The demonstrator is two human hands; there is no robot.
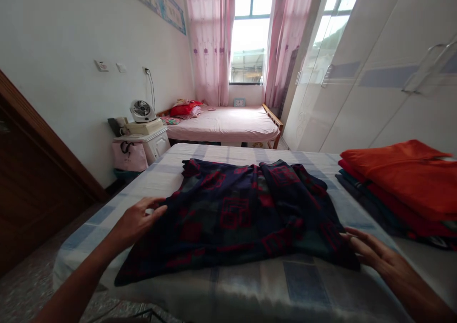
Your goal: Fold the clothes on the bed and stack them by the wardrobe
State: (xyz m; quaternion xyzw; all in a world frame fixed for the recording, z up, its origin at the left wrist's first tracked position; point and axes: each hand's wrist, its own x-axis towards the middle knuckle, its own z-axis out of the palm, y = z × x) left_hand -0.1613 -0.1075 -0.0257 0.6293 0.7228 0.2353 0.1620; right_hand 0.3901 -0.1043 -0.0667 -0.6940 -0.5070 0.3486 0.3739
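A dark navy garment [235,213] with red and green geometric patterns lies spread across the checked bed sheet [307,282]. Its cloth has some creases, and its exact kind is hard to make out. At its left edge is my left hand [139,218], thumb and fingers apart, with the fingertips touching or very near the cloth. My right hand [374,251] is at the lower right edge, its fingers stretched out against the fabric. Neither hand visibly grips the garment.
A stack of folded clothes with an orange garment [400,175] on top sits at the right. Beyond are a pink-covered bed [228,123], a white cabinet [160,142] with a fan [143,110], and a wardrobe [374,85]. A wooden door [32,180] stands left.
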